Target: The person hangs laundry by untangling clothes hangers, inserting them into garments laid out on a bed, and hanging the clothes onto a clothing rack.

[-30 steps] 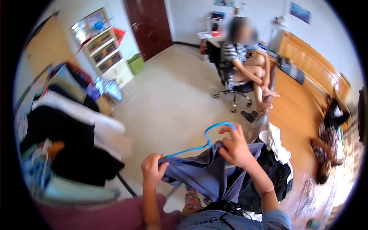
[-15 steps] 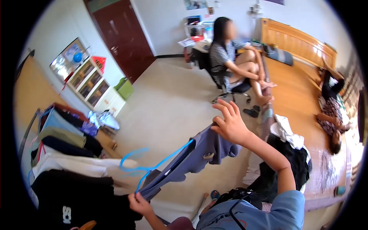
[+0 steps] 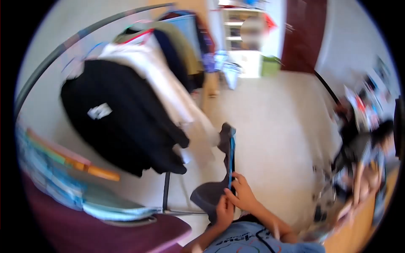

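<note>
Grey garment (image 3: 207, 195) on blue hanger (image 3: 231, 162), right of the black shirt (image 3: 122, 122), apart from it. Long axis runs forward from the hands, roughly alongside that shirt. Hands close together at garment's near part: left hand (image 3: 225, 209) pinching cloth, right hand (image 3: 244, 196) clamped on its hanger-side edge. Left hand nearer black shirt.

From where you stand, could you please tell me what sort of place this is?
Probably a room in a home: clothes hang from a rack, and a white cabinet stands near a dark red door.
</note>
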Demonstrator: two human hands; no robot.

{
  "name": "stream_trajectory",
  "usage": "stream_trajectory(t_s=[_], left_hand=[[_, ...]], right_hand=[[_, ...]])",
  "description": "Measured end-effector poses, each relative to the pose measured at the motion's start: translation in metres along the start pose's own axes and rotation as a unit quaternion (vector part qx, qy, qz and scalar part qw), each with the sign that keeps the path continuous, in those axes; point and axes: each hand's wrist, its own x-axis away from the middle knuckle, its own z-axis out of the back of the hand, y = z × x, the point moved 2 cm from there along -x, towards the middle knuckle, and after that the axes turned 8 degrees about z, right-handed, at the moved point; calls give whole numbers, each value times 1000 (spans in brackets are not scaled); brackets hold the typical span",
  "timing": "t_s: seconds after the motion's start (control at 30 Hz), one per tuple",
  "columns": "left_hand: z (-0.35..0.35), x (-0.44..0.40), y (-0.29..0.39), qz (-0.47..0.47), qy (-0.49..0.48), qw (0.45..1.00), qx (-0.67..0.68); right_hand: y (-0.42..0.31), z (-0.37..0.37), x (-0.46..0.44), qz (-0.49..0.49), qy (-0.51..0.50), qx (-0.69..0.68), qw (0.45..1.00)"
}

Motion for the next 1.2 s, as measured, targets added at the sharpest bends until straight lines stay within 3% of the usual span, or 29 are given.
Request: stream_trajectory(t_s=[0.03, 0.07, 0.13, 0.23, 0.27, 0.33, 0.37, 0.43, 0.47, 0.67, 0.73, 0.87, 1.07, 1.2], left_hand=[[-16, 5, -5, 24, 27, 999, -22], [-35, 7, -9, -35, 57, 997, -38], [-70, 8, -15, -1, 58, 998, 7], [-99, -1, -7, 27, -23, 999, -41], [-106, -6, 6, 18, -48, 994, -100], [-112, -13, 3, -84, -81, 974, -195], [-115, -13, -7, -46, -127, 968, -212], [-110, -10, -17, -42, -101, 965, -240], [-103, -11, -22, -39, -91, 958, -269], [-31, 4, -24, -9, 61, 950, -305], [-2, 2, -33, -5, 117, 948, -296], [46, -7, -16, -88, 191, 923, -321], [121, -47, -6, -145, 186, 924, -303], [159, -66, 0, -150, 142, 971, -120]], right_hand=[[6, 8, -1, 6, -23, -13, 1000], [13, 19, -4, 33, -49, -10, 998], [34, 36, -7, -26, -134, -153, 979], [50, 61, -25, 51, -236, -126, 962], [55, 72, -33, 46, -279, -100, 954], [79, 82, -40, 36, -305, -123, 944], [84, 88, -40, 45, -317, -127, 939], [89, 88, -42, 50, -429, -111, 895], [96, 82, -39, 105, -454, -122, 876], [39, 73, -82, 165, -527, -127, 824], [16, 65, -100, 239, -507, -117, 820], [-40, 58, -134, 257, -423, -161, 854], [-137, 33, -200, 311, -230, -143, 911], [-203, 8, -264, 422, -160, -85, 888]])
